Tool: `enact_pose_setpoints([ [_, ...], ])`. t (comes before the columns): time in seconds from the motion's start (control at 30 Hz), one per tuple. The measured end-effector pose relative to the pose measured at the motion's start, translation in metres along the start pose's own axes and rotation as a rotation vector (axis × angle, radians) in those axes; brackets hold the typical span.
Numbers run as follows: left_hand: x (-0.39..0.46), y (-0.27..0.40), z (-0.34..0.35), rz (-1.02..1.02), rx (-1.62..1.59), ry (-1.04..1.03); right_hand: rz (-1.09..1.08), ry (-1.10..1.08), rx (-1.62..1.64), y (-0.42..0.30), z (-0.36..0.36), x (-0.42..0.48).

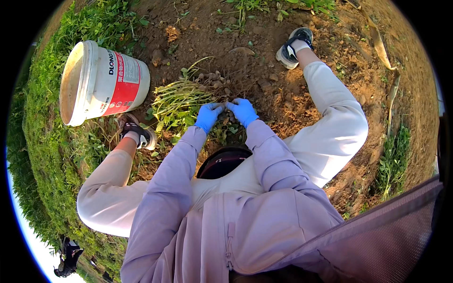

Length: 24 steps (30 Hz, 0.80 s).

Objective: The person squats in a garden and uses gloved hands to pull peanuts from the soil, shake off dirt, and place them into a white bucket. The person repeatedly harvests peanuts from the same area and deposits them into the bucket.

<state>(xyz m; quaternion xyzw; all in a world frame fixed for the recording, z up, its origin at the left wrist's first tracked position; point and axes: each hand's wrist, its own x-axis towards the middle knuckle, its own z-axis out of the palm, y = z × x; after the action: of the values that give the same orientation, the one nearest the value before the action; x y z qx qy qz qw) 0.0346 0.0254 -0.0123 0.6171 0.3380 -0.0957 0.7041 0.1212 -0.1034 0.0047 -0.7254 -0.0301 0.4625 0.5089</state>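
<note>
My left hand [208, 116] and my right hand [242, 111], both in blue gloves, meet fingertip to fingertip low over the soil. Small brown peanut pods [231, 117] show at the fingers of both hands; how many each one pinches is hidden. Just beyond the hands lies a heap of pulled peanut plants [180, 94], their pale green stems pointing left. Clusters of soil-covered peanut pods [215, 80] and thin roots [240, 79] spread from its right end. Some leaves reach under my left wrist.
A white plastic bucket [141, 81] with a red label lies tipped at the left, its mouth facing left. My shoes [136, 131] stand wide apart. Under me is a dark round seat [224, 163]. Green plants [46, 116] grow at the left; another person [69, 258] is far off at lower left.
</note>
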Motion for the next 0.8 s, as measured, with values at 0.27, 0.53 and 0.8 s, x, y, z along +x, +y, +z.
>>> enact_pose_setpoints([
  [0.27, -0.002, 0.030, -0.007, -0.198, 0.129, 0.026, 0.072, -0.022, 0.166, -0.011, 0.003, -0.010],
  [0.53, 0.000, 0.018, -0.011, 0.072, 0.522, -0.129, -0.020, 0.010, 0.222, -0.005, 0.007, -0.004],
  [0.8, -0.003, 0.035, -0.001, 0.251, 1.298, -0.175, -0.160, 0.192, -0.572, -0.015, 0.015, -0.009],
])
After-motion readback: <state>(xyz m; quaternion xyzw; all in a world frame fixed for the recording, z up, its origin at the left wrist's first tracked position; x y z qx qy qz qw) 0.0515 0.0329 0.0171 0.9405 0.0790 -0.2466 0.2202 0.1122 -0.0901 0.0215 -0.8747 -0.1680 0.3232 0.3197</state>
